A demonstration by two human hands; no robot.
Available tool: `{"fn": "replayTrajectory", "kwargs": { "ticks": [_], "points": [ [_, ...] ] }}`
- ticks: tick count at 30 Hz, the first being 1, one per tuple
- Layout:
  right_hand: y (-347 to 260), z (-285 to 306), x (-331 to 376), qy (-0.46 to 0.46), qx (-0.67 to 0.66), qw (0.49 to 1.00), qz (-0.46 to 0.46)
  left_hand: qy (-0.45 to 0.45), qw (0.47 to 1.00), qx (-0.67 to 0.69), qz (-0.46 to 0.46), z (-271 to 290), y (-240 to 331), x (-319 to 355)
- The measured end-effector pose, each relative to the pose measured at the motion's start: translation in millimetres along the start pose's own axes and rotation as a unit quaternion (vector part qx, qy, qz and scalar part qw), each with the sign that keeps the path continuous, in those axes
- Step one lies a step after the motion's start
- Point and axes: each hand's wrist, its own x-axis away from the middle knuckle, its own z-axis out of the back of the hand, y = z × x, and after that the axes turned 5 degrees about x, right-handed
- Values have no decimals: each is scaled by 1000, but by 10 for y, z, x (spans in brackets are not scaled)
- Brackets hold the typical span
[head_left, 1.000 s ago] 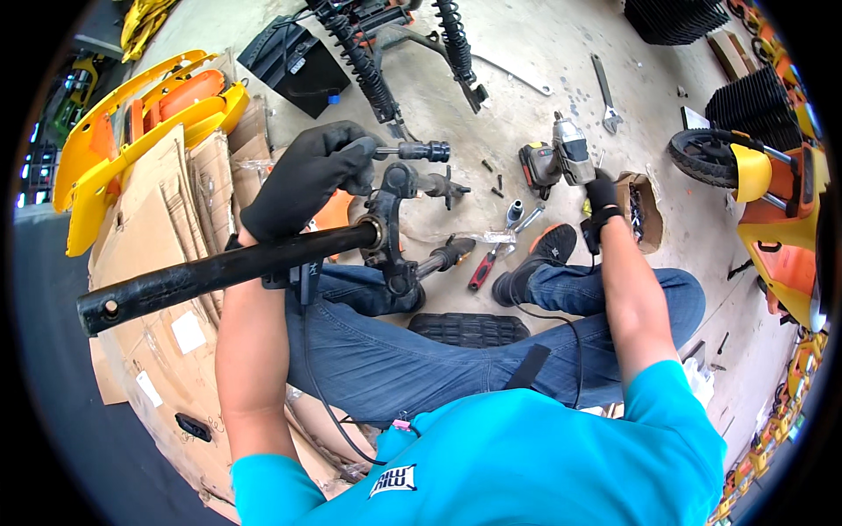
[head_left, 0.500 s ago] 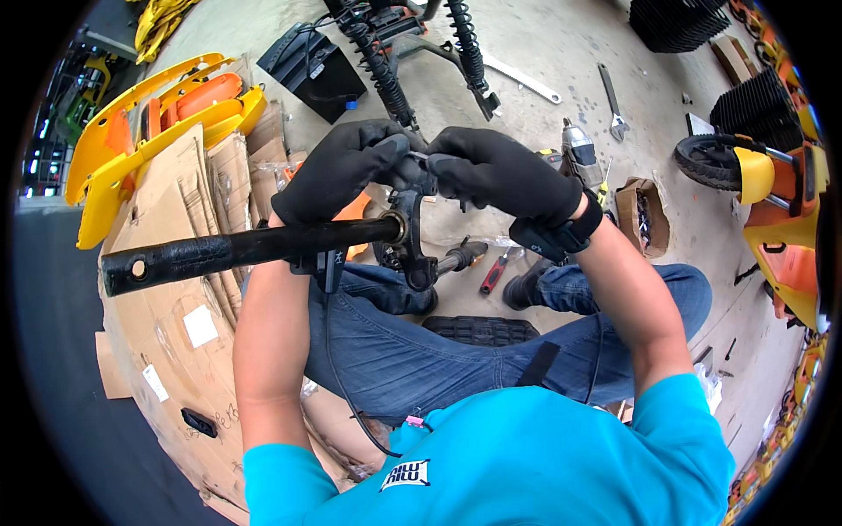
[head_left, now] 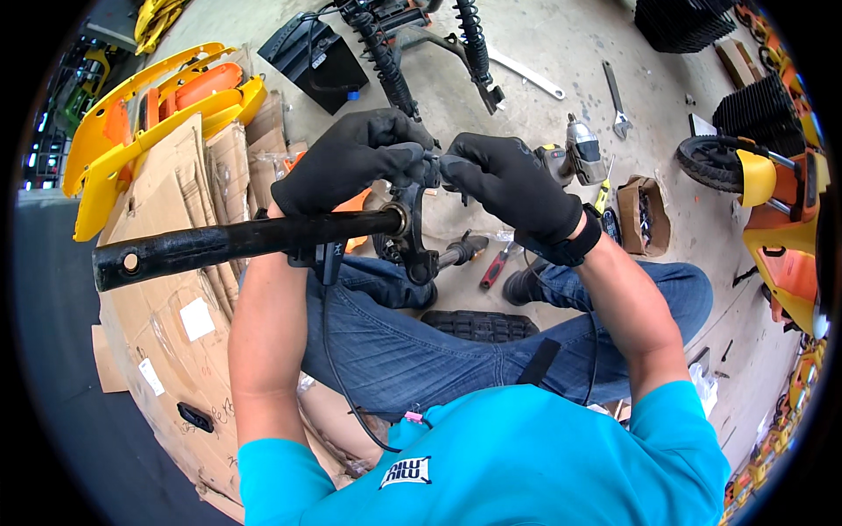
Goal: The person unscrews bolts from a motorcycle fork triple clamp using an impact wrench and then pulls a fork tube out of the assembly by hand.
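A black front fork with a long steering tube point(head_left: 202, 250) lies crosswise before me, its tube pointing left with a round hole near the end. The fork's clamp point(head_left: 419, 230) sits below my hands. My left hand point(head_left: 351, 162), in a black glove, is closed, with thumb and fingertips pinched at the upper end of the clamp. Opposite it, my gloved right hand point(head_left: 517, 184) is closed in a pinch too. Between the fingertips shows a bit of small metal piece, mostly hidden, too small to name.
Cardboard sheets point(head_left: 167, 289) lie at left beneath yellow-orange body panels point(head_left: 167, 114). Ahead are a black battery point(head_left: 317, 66) and shock absorbers point(head_left: 474, 39). At right are an adjustable wrench point(head_left: 617, 101), an impact wrench point(head_left: 581, 151), a small carton point(head_left: 645, 217) and a red-handled tool point(head_left: 495, 268).
My fingertips have drawn slightly apart, the right hand shifting a little right and down. The steering tube's free end has moved slightly left and down.
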Motion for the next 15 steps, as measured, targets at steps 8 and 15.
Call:
{"fn": "replayTrajectory", "kwargs": {
  "ticks": [8, 15],
  "points": [
    [51, 18, 36, -14, -24, 1000, -5, -9, 999, -45, 10, 17, -12, 10],
    [37, 37, 77, -63, -101, 990, -73, -10, 998, -67, -12, -27, -14, -6]
  ]
}}
